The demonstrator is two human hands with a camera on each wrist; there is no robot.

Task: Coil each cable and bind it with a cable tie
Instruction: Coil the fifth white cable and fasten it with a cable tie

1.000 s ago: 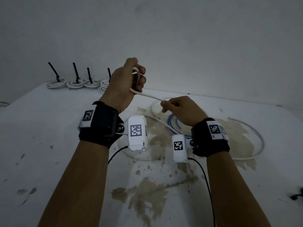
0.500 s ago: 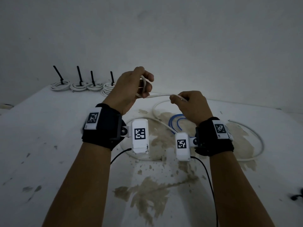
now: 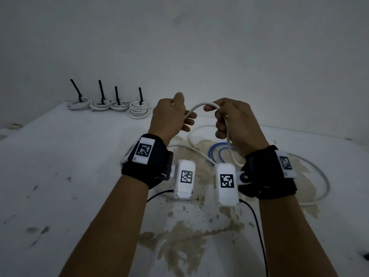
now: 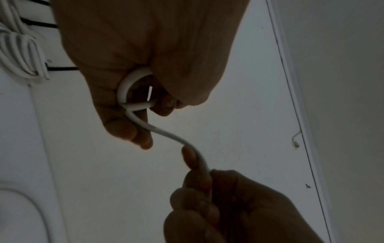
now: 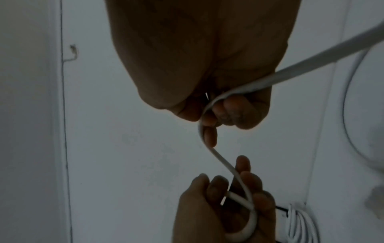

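The right hand (image 3: 235, 124) has risen and closed in on the left hand (image 3: 169, 116) since a second ago, so the straight run of white cable (image 3: 199, 106) between them now bows up into an arch; the left hand keeps a small loop of that cable (image 4: 129, 88) curled inside its fingers, though how many turns it holds is hidden behind the palm; the right hand's fingers (image 5: 209, 136) are curled round the cable and pinch it, and the cable drops from that fist past the wrist to the stained table (image 3: 60, 176), where its far stretch lies in loose curves and its end cannot be made out; both wrists are lifted above the table, knuckles up; a blue cable (image 3: 217, 152) lies on the table below the right hand, partly covered by it; four tied coils (image 3: 107, 105) with black ties (image 3: 101, 90) upright sit at the table's far edge, beyond the left hand.
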